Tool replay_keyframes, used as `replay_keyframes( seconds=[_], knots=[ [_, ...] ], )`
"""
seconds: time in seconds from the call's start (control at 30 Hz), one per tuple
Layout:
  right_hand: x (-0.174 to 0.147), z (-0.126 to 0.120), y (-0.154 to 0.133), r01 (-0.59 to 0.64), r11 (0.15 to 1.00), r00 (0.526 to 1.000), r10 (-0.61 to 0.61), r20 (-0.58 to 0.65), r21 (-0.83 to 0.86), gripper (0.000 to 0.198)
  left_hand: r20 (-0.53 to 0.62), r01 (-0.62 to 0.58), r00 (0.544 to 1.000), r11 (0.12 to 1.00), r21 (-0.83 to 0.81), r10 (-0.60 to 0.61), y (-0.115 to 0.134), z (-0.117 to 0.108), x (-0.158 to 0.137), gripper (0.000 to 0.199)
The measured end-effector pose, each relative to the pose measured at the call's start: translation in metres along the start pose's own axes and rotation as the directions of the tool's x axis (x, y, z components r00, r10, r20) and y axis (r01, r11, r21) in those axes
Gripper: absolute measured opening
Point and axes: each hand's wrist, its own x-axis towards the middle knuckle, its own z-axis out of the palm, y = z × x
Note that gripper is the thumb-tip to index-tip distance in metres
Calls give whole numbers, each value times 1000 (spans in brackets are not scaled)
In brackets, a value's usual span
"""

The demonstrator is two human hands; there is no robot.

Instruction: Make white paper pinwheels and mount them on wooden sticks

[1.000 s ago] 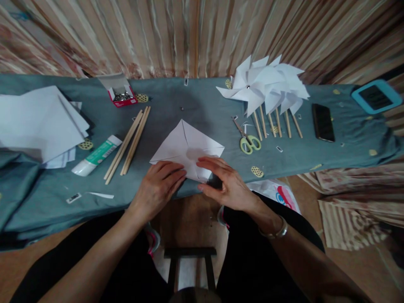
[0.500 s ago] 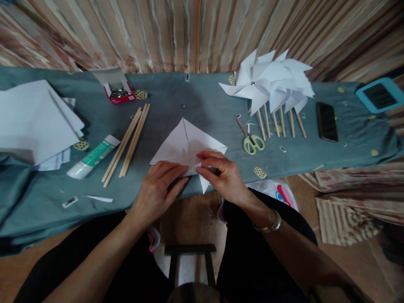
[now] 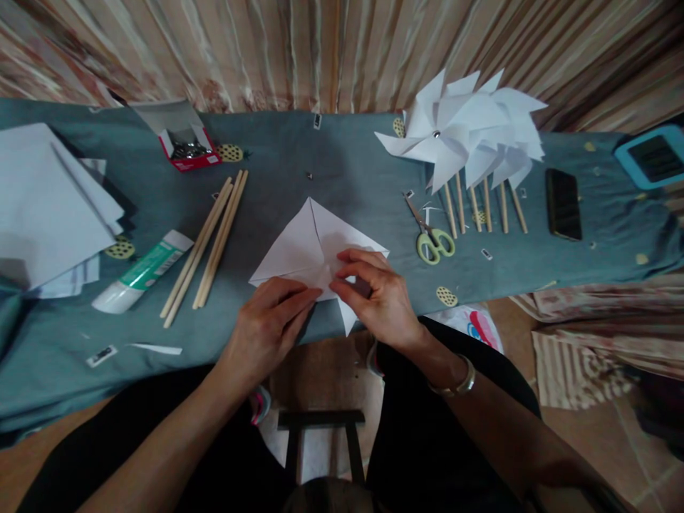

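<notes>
Centrally in the frame, the slit white paper square [image 3: 296, 246] points one corner towards the top; the right hand [image 3: 382, 301], nearer its middle, pinches it from lower right, while the left hand [image 3: 267, 320], fingers narrowed, touches its lower-left edge, grip unclear.

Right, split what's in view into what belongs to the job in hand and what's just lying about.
Likely part of it:
slit paper
paper stack
loose wooden sticks
red box of metal pieces
scissors
white pinwheels
green-labelled tube

Seemingly just lying about:
phone
blue-framed device
paper strip
</notes>
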Motion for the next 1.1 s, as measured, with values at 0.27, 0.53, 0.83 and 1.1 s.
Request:
replay_keyframes(
  seconds=[0.27,0.53,0.83,1.1],
  knots=[
    [-2,-1,1,31,999,1000,-31,3,-10,2,-1,23,1000,1000,-4,-23,0,1,-1,18],
    [-2,-1,0,28,999,999,-27,31,-25,5,27,63,998,998,-14,-62,0,0,0,20],
    [-4,-2,-2,82,995,996,-80,32,-54,12,31,64,997,998,-11,-64,0,0,1,20],
    [-8,-2,1,229,961,970,-212,121,-156,40,43,89,995,996,-15,-89,0,0,1,21]
  ],
)
